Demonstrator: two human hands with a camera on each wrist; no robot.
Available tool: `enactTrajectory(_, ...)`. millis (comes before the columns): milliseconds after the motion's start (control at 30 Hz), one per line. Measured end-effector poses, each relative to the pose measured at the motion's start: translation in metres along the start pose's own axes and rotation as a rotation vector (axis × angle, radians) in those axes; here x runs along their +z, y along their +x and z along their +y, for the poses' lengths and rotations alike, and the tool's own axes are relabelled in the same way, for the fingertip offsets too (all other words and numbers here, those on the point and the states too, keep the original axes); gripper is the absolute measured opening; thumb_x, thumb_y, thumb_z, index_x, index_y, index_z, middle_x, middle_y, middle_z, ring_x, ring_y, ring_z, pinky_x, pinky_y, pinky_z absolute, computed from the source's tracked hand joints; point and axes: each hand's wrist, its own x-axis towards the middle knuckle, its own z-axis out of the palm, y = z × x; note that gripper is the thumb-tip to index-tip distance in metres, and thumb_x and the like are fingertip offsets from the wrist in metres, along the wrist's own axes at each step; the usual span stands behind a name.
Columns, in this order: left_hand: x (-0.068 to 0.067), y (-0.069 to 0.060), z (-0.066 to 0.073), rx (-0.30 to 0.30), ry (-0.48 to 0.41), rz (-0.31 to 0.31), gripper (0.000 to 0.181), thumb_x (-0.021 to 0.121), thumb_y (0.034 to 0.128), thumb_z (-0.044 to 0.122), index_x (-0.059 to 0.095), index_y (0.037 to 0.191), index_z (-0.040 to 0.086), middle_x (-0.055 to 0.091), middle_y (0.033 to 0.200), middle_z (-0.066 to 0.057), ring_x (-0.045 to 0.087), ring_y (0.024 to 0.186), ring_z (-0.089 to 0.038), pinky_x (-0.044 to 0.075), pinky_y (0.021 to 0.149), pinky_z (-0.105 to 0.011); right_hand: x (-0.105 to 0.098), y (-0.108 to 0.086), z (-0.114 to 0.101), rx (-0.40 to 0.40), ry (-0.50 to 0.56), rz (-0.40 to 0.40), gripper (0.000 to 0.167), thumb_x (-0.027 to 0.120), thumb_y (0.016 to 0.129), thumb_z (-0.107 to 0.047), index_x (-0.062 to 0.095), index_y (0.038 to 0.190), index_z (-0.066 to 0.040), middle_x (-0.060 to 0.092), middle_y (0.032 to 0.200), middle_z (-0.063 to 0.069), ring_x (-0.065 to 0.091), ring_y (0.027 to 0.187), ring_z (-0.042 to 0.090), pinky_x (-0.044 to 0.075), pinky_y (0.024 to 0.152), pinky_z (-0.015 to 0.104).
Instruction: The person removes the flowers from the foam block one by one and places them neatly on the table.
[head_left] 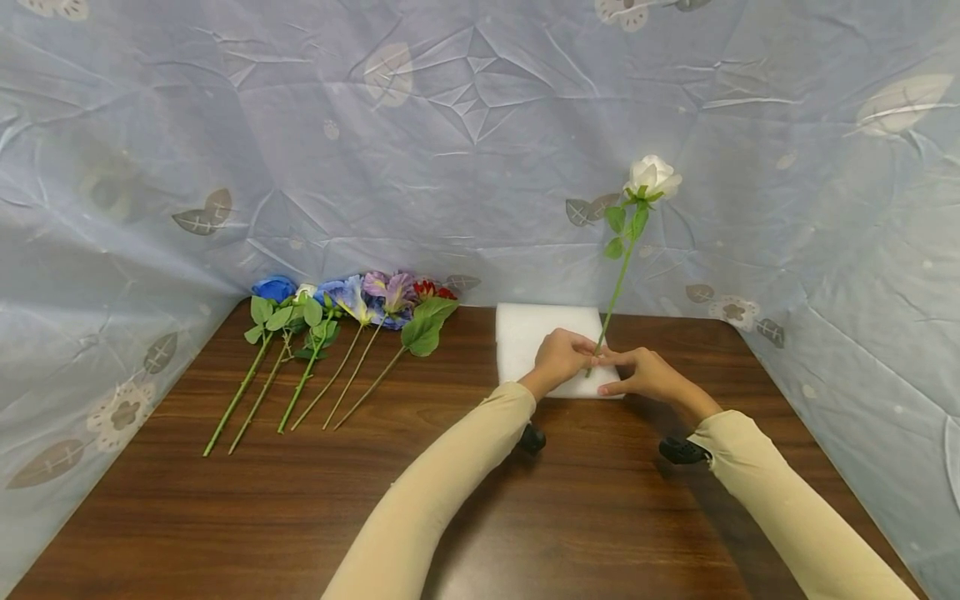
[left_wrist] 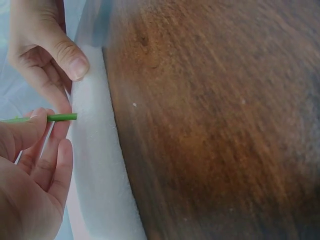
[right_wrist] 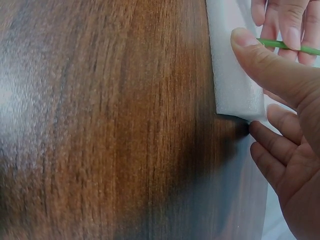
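A white artificial rose [head_left: 652,177] stands upright, leaning slightly right, above a white foam block [head_left: 519,337]. My left hand [head_left: 561,360] pinches its green stem [left_wrist: 62,117] close to the lower end, between thumb and fingers. In the left wrist view, the cut tip sits just over the foam's edge. My right hand [head_left: 651,377] is at the block's front right corner. Its thumb [right_wrist: 252,45] rests on the foam, while the index finger reaches toward the left hand and the stem. The other right fingers lie fairly straight beside the corner.
Several artificial flowers lie side by side on the left of the brown wooden table [head_left: 225,517], among them a blue rose [head_left: 274,288], a purple flower [head_left: 390,287] and a red flower [head_left: 433,290]. Patterned grey-blue cloth [head_left: 480,167] hangs around the back and sides.
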Motion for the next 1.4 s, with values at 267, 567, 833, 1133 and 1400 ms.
enactTrajectory(267, -0.006, 0.0, 0.001, 0.044, -0.036, -0.015, 0.02, 0.08, 0.0884, 0.014, 0.081, 0.108, 0.009, 0.081, 0.095, -0.004, 0.072, 0.079, -0.012, 0.042, 0.057, -0.014, 0.0, 0.001, -0.001, -0.011, -0.019, 0.005, 0.065, 0.087, 0.08, -0.03, 0.064, 0.134, -0.002, 0.051, 0.143, 0.025, 0.051, 0.132, 0.051, 0.047, 0.106, 0.063)
enactTrajectory(567, -0.016, -0.004, 0.004, 0.062, -0.08, -0.044, 0.023, 0.08, 0.0886, 0.014, 0.08, 0.11, 0.007, 0.081, 0.096, -0.005, 0.076, 0.079, -0.013, 0.046, 0.06, -0.016, -0.001, 0.001, -0.002, -0.007, -0.032, 0.006, 0.065, 0.087, 0.081, -0.03, 0.064, 0.134, -0.002, 0.052, 0.143, 0.024, 0.051, 0.132, 0.051, 0.046, 0.107, 0.063)
enactTrajectory(833, -0.028, -0.01, 0.006, 0.104, -0.075, -0.074, 0.022, 0.08, 0.0882, 0.014, 0.08, 0.109, 0.008, 0.08, 0.098, -0.005, 0.077, 0.078, -0.012, 0.051, 0.065, -0.017, -0.003, 0.002, -0.004, -0.008, -0.031, -0.007, 0.068, 0.087, 0.08, -0.032, 0.062, 0.136, -0.002, 0.048, 0.147, 0.021, 0.042, 0.139, 0.051, 0.04, 0.112, 0.065)
enactTrajectory(1133, -0.047, -0.022, 0.002, 0.13, -0.031, -0.09, 0.017, 0.082, 0.0868, 0.014, 0.082, 0.103, 0.011, 0.081, 0.095, -0.003, 0.076, 0.083, -0.011, 0.049, 0.063, -0.016, -0.002, 0.002, -0.004, 0.014, -0.026, -0.013, 0.07, 0.087, 0.08, -0.032, 0.061, 0.137, 0.0, 0.045, 0.15, 0.022, 0.039, 0.142, 0.049, 0.037, 0.114, 0.064)
enactTrajectory(1400, -0.069, -0.037, -0.004, 0.127, -0.004, -0.113, 0.018, 0.083, 0.0857, 0.014, 0.082, 0.103, 0.01, 0.081, 0.097, -0.002, 0.076, 0.089, -0.013, 0.055, 0.07, -0.017, -0.001, 0.001, -0.002, 0.03, -0.003, -0.016, 0.07, 0.087, 0.08, -0.031, 0.061, 0.137, 0.001, 0.043, 0.151, 0.022, 0.037, 0.143, 0.049, 0.034, 0.117, 0.064)
